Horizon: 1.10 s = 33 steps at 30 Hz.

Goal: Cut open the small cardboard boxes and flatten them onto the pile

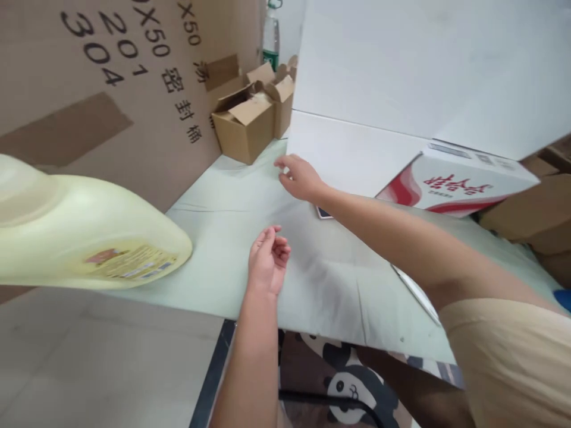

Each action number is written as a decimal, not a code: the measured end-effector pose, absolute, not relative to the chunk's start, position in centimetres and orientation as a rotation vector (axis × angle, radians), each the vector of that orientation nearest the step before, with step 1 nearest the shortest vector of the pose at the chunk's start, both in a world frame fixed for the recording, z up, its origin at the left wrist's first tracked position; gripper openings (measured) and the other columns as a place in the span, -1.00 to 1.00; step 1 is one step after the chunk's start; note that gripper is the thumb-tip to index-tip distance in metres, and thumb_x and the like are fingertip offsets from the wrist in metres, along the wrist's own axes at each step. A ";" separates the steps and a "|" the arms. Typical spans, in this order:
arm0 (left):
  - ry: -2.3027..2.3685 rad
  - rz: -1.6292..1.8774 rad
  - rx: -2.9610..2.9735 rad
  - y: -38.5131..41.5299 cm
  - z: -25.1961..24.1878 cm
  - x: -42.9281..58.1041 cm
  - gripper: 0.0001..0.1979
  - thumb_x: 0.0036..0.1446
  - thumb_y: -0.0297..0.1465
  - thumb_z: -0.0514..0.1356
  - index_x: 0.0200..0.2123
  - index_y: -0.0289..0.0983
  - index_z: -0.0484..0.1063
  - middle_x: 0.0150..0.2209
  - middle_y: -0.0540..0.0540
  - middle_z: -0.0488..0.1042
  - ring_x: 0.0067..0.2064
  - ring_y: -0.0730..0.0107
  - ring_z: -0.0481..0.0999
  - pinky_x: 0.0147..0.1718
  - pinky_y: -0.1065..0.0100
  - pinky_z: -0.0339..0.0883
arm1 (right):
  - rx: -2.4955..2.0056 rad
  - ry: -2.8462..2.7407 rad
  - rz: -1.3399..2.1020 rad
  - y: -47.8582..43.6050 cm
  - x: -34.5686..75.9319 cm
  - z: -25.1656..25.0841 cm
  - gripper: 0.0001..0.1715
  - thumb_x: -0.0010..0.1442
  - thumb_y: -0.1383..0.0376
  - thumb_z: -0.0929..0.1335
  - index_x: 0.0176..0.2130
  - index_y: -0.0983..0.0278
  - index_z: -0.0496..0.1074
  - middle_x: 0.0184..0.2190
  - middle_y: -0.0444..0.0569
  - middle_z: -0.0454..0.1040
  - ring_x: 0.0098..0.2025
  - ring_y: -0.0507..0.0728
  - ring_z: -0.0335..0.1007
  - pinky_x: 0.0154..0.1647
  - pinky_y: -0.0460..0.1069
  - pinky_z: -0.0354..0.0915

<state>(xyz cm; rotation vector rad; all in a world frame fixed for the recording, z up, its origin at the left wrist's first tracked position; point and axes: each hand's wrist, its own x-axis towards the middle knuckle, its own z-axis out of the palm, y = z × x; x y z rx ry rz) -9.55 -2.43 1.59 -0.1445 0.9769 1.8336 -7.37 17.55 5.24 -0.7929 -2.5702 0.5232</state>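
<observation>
My left hand (267,261) hovers over the pale green table cover (232,202), fingers loosely curled, holding nothing. My right hand (300,177) reaches farther across the table with the arm stretched out. Its fingers are bent near the lower corner of a large white board (357,148), and I cannot make out whether they touch it. A dark phone-like object (324,213) peeks out beneath my right forearm.
A pale yellow plastic jug (84,232) lies on its side at the left. Behind it stands a large printed cardboard sheet (111,77). Small open cardboard boxes (250,119) sit at the back, a red-and-white carton (455,181) at the right.
</observation>
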 end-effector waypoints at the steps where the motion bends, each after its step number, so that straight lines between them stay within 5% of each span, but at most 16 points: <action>1: 0.968 1.831 -0.144 -2.5 1.4 -9.9 -0.83 0.07 -0.36 0.39 -0.37 -0.29 0.47 -0.63 0.09 0.42 -0.65 0.61 0.40 -0.65 0.60 0.21 | -0.790 -2.606 0.478 17.8 -10.2 5.4 -0.46 0.20 0.38 0.25 0.17 0.26 0.37 0.14 0.16 0.42 -0.01 0.27 0.50 0.15 0.26 0.35; 7: 0.890 1.811 -0.130 -3.2 0.6 -11.4 -0.73 -0.05 -0.26 0.40 -0.39 -0.29 0.42 -0.60 0.06 0.45 -0.63 0.56 0.42 -0.62 0.53 0.16 | -1.132 -2.623 0.390 22.2 -23.4 4.2 -0.05 0.17 0.38 0.37 0.43 0.04 0.01 0.45 0.22 -0.10 0.26 0.50 0.32 0.23 0.55 0.16; 13: 0.827 1.811 -0.108 -4.3 1.1 -12.6 -0.68 -0.15 -0.21 0.40 -0.41 -0.27 0.43 -0.57 0.01 0.46 -0.59 0.51 0.44 -0.59 0.48 0.17 | -1.113 -2.282 0.663 28.3 -26.8 1.0 -0.26 0.16 0.35 0.42 0.25 0.39 0.16 0.40 0.35 -0.16 0.38 0.63 0.08 0.30 0.64 -0.15; 21: 1.063 2.082 -0.203 -5.1 1.3 -13.0 -0.84 -0.01 -0.30 0.23 -0.47 -0.24 0.34 -0.58 0.07 0.34 -0.55 0.51 0.40 -0.51 0.46 0.21 | -0.764 -2.368 0.494 20.1 -14.3 3.7 -0.26 0.27 0.14 0.30 0.34 0.27 0.10 0.34 0.19 0.19 0.44 0.48 0.02 0.38 0.52 -0.02; 26: 1.453 2.418 -0.055 -4.9 0.6 -12.5 -0.93 0.10 -0.36 0.20 -0.37 -0.21 0.36 -0.33 0.00 0.44 -0.20 0.44 0.49 -0.16 0.41 0.31 | -0.927 -2.148 0.499 6.8 3.4 5.7 -0.41 0.35 0.01 0.23 0.29 0.08 0.30 0.29 0.05 0.36 0.38 0.32 0.21 0.33 0.26 0.26; 30: 1.494 2.263 0.425 -4.0 0.1 -10.0 -0.71 0.12 -0.20 0.28 -0.11 -0.17 0.45 0.01 -0.13 0.49 0.16 0.19 0.42 0.12 0.22 0.26 | -1.037 -1.814 0.480 1.0 15.4 4.4 -0.45 0.31 -0.01 0.21 0.18 0.11 0.41 0.11 0.09 0.49 0.21 0.36 0.41 0.15 0.30 0.38; 33: 1.402 2.073 0.779 -3.2 0.0 -7.0 -0.57 0.10 -0.10 0.31 -0.01 -0.15 0.46 0.12 -0.18 0.48 0.24 0.09 0.39 0.19 0.15 0.24 | -1.088 -1.692 0.410 -0.5 20.6 2.4 -0.58 0.27 0.02 0.27 0.05 0.06 0.42 -0.08 0.05 0.51 0.02 0.33 0.50 0.01 0.27 0.43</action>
